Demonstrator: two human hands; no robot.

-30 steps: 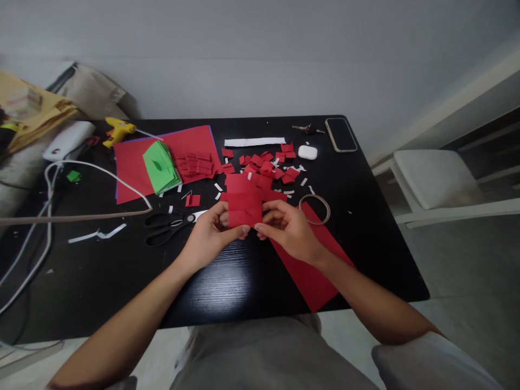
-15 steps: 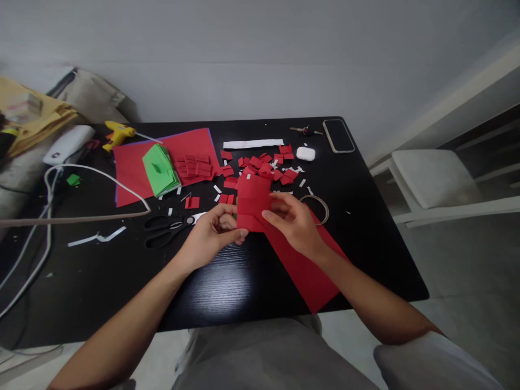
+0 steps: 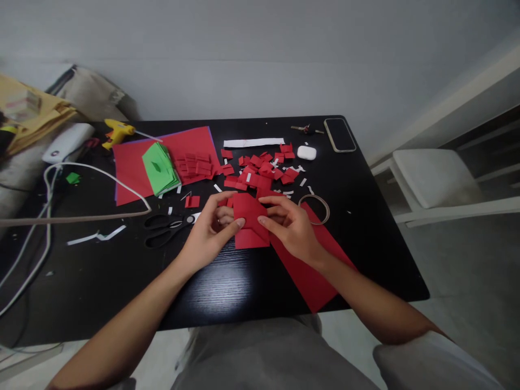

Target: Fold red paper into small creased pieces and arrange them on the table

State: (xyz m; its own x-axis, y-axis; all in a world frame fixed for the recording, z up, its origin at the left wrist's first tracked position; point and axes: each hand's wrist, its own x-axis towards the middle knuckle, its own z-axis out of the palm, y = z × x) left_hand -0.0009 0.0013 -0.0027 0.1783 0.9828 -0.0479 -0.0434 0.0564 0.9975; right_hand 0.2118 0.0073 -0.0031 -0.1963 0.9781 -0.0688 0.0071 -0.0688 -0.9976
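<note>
A small piece of red paper (image 3: 251,227) with a crease across its lower part is held up over the black table. My left hand (image 3: 213,227) pinches its left edge, thumb in front and fingers behind. At the right edge my right hand (image 3: 290,225) grips it the same way. Beneath my right hand and forearm lies a long red paper strip (image 3: 304,265). Black-handled scissors (image 3: 166,227) rest left of my left hand, their blades partly hidden by it. Several small folded red paper pieces (image 3: 266,169) are heaped just beyond the held paper.
Green folded papers (image 3: 160,168) lie on a red sheet (image 3: 134,168), near a yellow glue gun (image 3: 118,132). A tape ring (image 3: 327,208), white earbud case (image 3: 306,153), keys (image 3: 307,130) and phone (image 3: 339,135) are on the right. Cables (image 3: 51,216) loop at left.
The red paper has come down toward me, and my right hand now grips its edge with the thumb on its front. My left thumb sits higher on the paper.
</note>
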